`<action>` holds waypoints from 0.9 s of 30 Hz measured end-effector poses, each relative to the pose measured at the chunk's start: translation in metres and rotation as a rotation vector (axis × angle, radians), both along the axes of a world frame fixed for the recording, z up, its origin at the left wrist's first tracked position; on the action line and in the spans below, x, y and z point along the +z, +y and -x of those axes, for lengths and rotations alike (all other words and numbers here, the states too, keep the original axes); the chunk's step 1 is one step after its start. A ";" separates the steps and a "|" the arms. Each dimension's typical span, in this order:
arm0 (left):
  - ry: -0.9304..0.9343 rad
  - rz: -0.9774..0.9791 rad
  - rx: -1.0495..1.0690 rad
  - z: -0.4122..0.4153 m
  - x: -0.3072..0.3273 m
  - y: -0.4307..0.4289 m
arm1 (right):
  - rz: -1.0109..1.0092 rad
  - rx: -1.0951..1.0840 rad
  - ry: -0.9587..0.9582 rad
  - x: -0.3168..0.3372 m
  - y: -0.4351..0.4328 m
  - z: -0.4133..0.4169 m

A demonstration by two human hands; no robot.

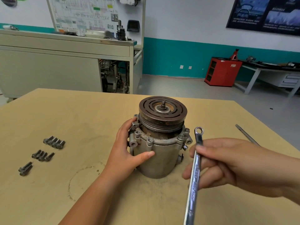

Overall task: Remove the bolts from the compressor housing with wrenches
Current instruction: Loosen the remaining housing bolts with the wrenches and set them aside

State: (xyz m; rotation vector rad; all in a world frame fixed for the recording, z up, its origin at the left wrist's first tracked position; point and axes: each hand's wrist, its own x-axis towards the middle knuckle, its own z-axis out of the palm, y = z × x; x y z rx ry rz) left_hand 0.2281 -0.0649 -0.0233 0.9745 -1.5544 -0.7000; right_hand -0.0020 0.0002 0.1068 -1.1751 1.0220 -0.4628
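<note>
Right grip on wrench, ring-end forward

The wrench runs off the bottom edge, its lower end unseen.

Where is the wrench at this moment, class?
In the head view, the wrench is right of centre, gripped in the right hand, its ring end just right of the compressor housing, not on a bolt.

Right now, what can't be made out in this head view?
- Grey metal compressor housing: far side hides behind itself and the rusty grooved pulley; its left flank behind the left hand.
- Chrome ring wrench in the right hand: lower end cut by bottom edge; stamped size blurred.
- White wall chart: print too small.
</note>
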 end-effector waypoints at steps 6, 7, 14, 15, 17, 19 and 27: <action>-0.007 -0.008 -0.002 0.000 0.000 0.001 | -0.003 -0.208 -0.103 -0.006 0.000 -0.025; -0.008 -0.008 -0.002 0.000 0.000 0.001 | -0.007 -0.215 -0.102 -0.006 -0.001 -0.026; -0.009 -0.001 0.000 0.000 0.001 0.000 | 0.015 -0.061 0.074 0.000 -0.011 -0.017; -0.010 0.000 0.000 0.000 0.001 0.000 | 0.032 -0.002 0.159 0.003 -0.014 -0.013; -0.014 -0.005 0.000 0.000 0.001 0.000 | 0.098 0.144 0.388 0.012 -0.025 -0.002; -0.009 -0.013 0.000 0.000 0.000 0.000 | 0.182 0.300 0.630 0.028 -0.039 0.007; -0.006 -0.006 0.002 0.000 0.000 0.000 | 0.719 0.394 1.052 0.043 -0.087 0.024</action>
